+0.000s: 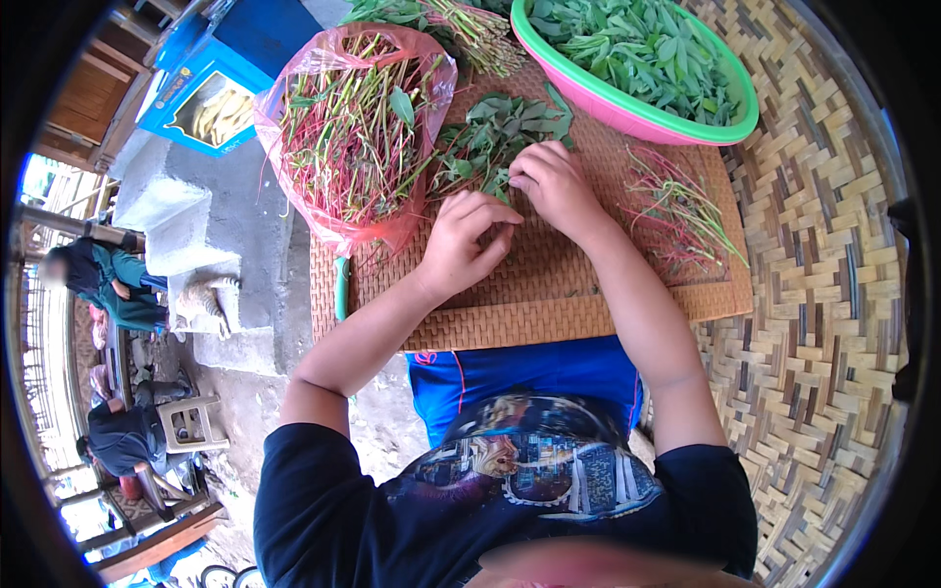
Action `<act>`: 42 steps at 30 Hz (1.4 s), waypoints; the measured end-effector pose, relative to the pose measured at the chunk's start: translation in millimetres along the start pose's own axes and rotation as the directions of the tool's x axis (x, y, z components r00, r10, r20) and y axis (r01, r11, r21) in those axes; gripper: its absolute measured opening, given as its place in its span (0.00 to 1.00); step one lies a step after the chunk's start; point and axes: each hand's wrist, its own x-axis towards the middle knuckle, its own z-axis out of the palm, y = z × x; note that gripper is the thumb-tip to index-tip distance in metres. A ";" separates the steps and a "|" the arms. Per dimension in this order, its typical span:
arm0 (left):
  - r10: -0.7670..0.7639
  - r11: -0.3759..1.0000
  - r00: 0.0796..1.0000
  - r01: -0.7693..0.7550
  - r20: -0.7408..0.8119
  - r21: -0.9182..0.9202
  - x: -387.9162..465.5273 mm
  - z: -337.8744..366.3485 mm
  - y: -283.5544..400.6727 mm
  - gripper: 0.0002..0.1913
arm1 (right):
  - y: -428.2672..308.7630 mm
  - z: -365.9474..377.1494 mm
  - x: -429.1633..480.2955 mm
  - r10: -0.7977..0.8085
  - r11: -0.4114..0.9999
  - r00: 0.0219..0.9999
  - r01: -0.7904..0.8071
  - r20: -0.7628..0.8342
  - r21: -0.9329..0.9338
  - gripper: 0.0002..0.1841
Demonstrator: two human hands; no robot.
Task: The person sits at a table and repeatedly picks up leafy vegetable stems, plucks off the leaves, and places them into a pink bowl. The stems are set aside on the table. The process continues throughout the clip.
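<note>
Above a woven rattan tabletop [544,294], my left hand [470,239] is half curled, a gap between thumb and forefinger, and I see nothing in it. My right hand [555,184] bends its fingers down at the near edge of a heap of green leaves [507,128]. Whether its fingertips grip a leaf is hidden. Left of the heap stands a pink plastic bag [334,231] full of stripped red and green stems [353,140]. More bare stems [684,213] lie loose to the right of my right forearm.
A green-rimmed pink basin [632,125] of picked leaves stands at the back right. Behind the bag lies a bundle of leafy stalks [478,33]. A green-handled tool [342,287] rests at the left edge. Beyond are a blue box [213,95], a cat [202,301] on concrete steps and two people.
</note>
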 end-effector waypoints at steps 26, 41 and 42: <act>-0.252 0.785 0.950 0.312 -0.184 0.535 -11.8 -94.1 70.2 0.07 | -23.3 8.0 -0.7 -0.234 0.954 0.956 0.261 -0.176 0.146 0.12; 0.060 0.833 0.949 0.124 -0.311 0.540 102.4 -221.1 148.6 0.05 | -18.1 -11.5 6.7 0.045 0.917 0.906 0.130 -0.420 0.378 0.14; 0.030 0.888 0.930 0.143 -0.366 0.437 96.4 -218.8 148.2 0.04 | -15.7 -10.1 7.1 0.065 0.919 0.894 0.120 -0.444 0.375 0.14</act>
